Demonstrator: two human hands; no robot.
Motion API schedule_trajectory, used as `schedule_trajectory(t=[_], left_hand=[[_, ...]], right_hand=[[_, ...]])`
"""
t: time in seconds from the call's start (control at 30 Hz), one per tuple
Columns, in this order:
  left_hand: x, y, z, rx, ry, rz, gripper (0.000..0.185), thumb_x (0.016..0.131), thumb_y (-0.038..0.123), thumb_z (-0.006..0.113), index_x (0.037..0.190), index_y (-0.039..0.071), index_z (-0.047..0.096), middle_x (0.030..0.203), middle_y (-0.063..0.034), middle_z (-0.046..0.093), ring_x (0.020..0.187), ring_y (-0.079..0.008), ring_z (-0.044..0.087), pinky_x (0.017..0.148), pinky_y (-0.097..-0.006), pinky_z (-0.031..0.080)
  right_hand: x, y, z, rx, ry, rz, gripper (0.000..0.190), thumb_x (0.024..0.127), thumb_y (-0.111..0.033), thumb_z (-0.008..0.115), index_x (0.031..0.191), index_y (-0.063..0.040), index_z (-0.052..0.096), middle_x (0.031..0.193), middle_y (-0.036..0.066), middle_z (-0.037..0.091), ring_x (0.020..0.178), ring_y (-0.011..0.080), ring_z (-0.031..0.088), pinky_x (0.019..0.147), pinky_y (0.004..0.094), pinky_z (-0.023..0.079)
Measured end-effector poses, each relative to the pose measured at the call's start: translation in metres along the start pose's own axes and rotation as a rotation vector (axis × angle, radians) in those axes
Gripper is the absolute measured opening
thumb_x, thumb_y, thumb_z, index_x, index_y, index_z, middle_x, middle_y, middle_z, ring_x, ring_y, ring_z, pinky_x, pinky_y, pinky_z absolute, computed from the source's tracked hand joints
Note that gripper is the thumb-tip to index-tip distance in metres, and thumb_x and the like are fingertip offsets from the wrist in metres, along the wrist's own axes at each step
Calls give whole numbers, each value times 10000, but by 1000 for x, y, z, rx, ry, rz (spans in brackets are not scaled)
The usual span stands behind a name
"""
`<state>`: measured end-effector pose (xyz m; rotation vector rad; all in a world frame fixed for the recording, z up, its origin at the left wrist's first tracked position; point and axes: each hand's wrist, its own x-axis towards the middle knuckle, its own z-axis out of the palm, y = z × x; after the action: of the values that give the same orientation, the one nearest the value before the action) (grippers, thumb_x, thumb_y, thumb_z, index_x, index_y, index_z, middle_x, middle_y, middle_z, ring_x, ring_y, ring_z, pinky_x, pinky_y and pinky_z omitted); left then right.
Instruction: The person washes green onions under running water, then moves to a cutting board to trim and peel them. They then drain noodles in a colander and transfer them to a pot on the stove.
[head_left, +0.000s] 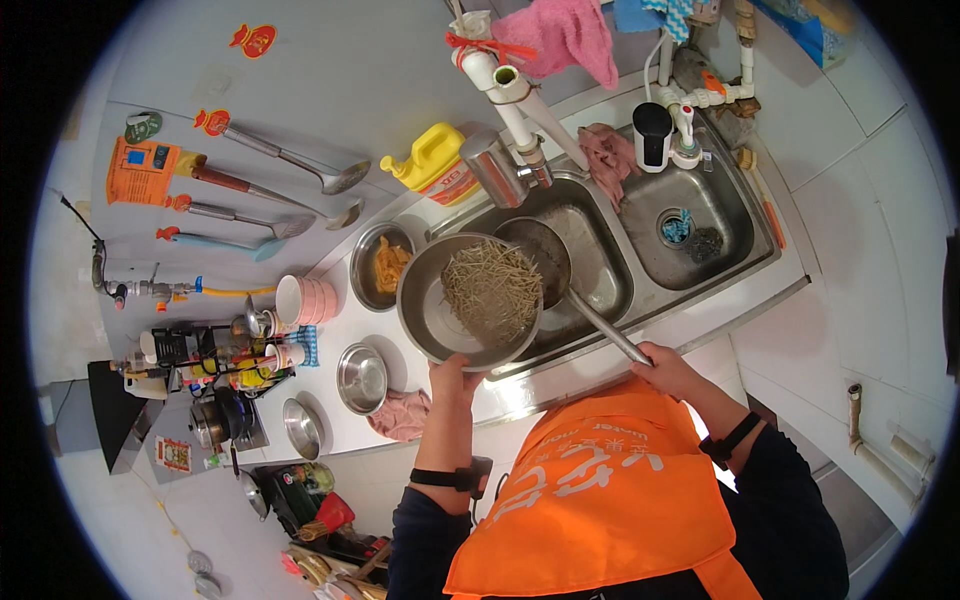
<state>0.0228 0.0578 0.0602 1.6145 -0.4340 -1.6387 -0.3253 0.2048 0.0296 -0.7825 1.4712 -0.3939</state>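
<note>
My left hand (451, 375) grips the near rim of a wide metal bowl (424, 307), which is tilted and holds many thin, pale brown-green strips (491, 289) at its right side. My right hand (664, 369) is closed around the metal handle of a round ladle or strainer (551, 251). Its head lies over the left sink basin (600, 262), partly hidden behind the bowl's right edge. A smaller metal bowl (364, 259) with orange-yellow pieces (390, 264) stands on the counter left of the big bowl.
Above the left basin hangs a metal faucet (495, 169), beside a yellow jug (435, 161). The right basin (705, 202) holds a blue cloth and a dark scourer. Two metal bowls (362, 379) (302, 427), a pink cloth (401, 415) and stacked pink bowls (306, 300) occupy the left counter.
</note>
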Motion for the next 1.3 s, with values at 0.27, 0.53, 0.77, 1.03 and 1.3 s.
schedule_trajectory(t=[0.27,0.53,0.77,1.03,1.3], left_hand=[[-6,10,5,59,54,35,714,726,-143,363,1374,147,288,1312,-209,433,1110,-443,564,787,-572,594],[4,15,15,136,78,63,781,717,-155,344,1406,195,235,1356,-182,400,1145,-417,550,761,-554,604],[21,9,27,295,97,160,725,749,-120,345,1391,188,212,1325,-224,408,1067,-446,594,718,-537,622],[28,7,43,348,153,194,814,762,-76,388,1484,207,140,1348,-187,420,1079,-385,579,627,-459,614],[21,6,63,606,283,296,838,786,12,470,1525,190,116,1194,-203,578,733,-275,658,431,-326,494]], right_hand=[[-2,-6,9,-1,-23,19,208,924,-263,575,1031,-87,550,679,29,572,513,134,540,426,321,448],[-4,-17,18,-71,19,0,235,916,-298,559,1006,-86,514,700,84,579,523,213,566,394,382,463],[5,-9,25,-60,17,-42,244,921,-294,555,1000,-72,490,689,94,562,520,227,562,390,402,458],[-2,-19,22,-42,-18,36,234,927,-290,549,996,-79,476,679,91,550,502,209,547,385,395,443],[10,-11,28,10,-43,52,237,933,-291,538,1003,-74,470,686,95,549,515,211,552,417,396,454]])
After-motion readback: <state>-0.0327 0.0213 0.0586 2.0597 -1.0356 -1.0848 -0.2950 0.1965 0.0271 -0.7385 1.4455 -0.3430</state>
